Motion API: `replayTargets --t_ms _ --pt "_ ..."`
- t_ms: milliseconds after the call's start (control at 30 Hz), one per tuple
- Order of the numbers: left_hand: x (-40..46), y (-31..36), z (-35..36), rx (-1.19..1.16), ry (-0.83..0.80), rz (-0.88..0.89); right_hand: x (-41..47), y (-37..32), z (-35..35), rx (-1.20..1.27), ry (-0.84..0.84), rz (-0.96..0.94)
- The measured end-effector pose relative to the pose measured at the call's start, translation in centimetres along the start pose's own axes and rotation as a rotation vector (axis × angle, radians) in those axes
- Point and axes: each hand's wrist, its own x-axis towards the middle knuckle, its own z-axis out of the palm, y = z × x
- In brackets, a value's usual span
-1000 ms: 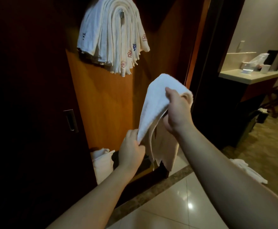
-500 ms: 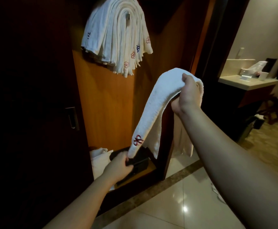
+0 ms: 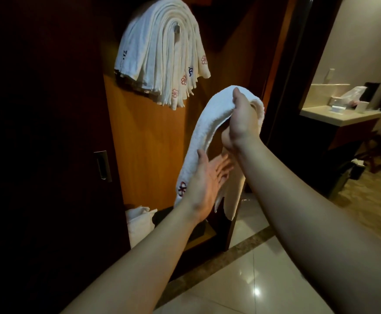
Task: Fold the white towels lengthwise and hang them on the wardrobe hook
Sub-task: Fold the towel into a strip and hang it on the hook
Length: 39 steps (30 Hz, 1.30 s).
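many folded towels are already hanging on the wardrobe hook. the right hand is gripping another towel below it, while the left hand is touching it, fingers spread; hanging is remaining.

My right hand covers the top fold of the white towel; my fingertips there are out of sight behind the cloth; the hook is almost wholly buried under the hung towels; my left hand is motion-blurred at the fingers; the wardrobe's left door is lost in darkness; items on the counter are too small to identify.
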Motion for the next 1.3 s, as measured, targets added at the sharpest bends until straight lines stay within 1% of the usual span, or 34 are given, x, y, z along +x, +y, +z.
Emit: replayTargets --t_ms 67,133,267,300,333,400,467,533,600,700,767,867,967,1133,1200,1300 --pt "0.9 1.1 0.8 -0.01 0.064 0.038 -0.1 -0.2 0.2 -0.007 -0.012 -0.005" --pt "2.0 2.2 1.6 -0.059 0.088 0.048 -0.8 -0.3 0.5 -0.031 -0.02 -0.008" --pt "3.3 4.4 3.1 -0.285 0.029 0.162 -1.9 -0.5 1.1 0.057 -0.076 0.057" --pt "3.6 4.8 3.2 -0.337 0.039 0.191 -1.9 -0.6 1.0 0.082 -0.088 0.07" --pt "3.8 5.1 3.1 -0.375 0.08 0.219 -1.9 -0.8 0.8 0.093 -0.096 0.066" --pt "4.2 5.5 2.4 -0.401 0.223 0.272 -1.3 -0.8 0.1 0.102 -0.084 0.061" --pt "4.5 6.2 1.6 -0.43 0.35 0.292 -0.9 -0.9 -0.4 0.082 -0.019 0.022" --pt "4.9 7.3 0.8 -0.461 0.432 0.29 -0.5 -0.9 -0.7 0.058 0.016 -0.021" --pt "5.6 8.5 0.1 -0.433 0.469 0.297 0.2 -0.9 -0.6 0.071 0.056 -0.036" --pt "6.6 10.5 -1.0 -0.359 0.48 0.365 1.8 -1.2 -0.1 0.097 0.117 -0.042" --pt "7.3 11.8 -2.4 -0.325 0.485 0.408 3.1 -1.3 0.2 0.117 0.118 -0.026" --pt "9.1 13.9 -5.2 -0.298 0.52 0.413 5.5 -1.4 1.0 0.19 0.106 0.013" --pt "11.5 15.8 -8.2 -0.23 0.541 0.417 8.1 -1.8 2.1 0.201 0.128 0.013" --pt "16.1 18.6 -12.3 0.035 0.506 0.431 13.4 -1.9 4.1 0.137 0.129 -0.058" --pt "17.9 20.0 -13.7 0.102 0.457 0.434 15.8 -2.1 4.8 0.116 0.124 -0.102" --pt "20.4 22.1 -15.7 0.2 0.343 0.448 19.4 -2.7 6.0 0.064 0.089 -0.133"
